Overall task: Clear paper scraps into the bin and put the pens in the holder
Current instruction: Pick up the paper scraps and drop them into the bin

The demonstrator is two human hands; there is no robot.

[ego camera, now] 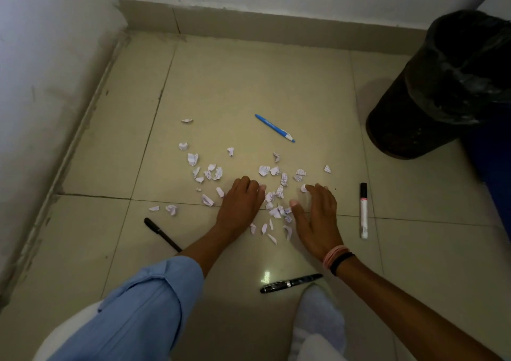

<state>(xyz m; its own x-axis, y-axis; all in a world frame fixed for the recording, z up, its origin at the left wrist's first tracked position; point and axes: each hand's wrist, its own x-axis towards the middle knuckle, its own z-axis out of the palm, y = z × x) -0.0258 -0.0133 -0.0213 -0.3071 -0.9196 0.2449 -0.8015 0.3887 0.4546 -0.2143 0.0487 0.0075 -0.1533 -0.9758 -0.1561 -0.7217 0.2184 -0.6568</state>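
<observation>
Several white paper scraps [213,173] lie scattered on the tiled floor, with a small heap [278,208] between my hands. My left hand [240,199] rests palm down at the heap's left side, fingers curled. My right hand [318,214] is cupped on edge at the heap's right side, fingers apart, with a scrap at its fingertips. A blue pen [274,127] lies beyond the scraps. A white marker with a black cap [363,210] lies to the right. A black pen [161,234] lies partly under my left forearm. A dark glossy pen [290,283] lies near my foot. No pen holder is visible.
A black bin with a dark liner [431,89] stands at the far right, against something blue [495,161]. Walls and skirting close off the left [41,84] and far sides. My white-socked foot [318,322] and a blue sleeve [149,305] fill the near floor.
</observation>
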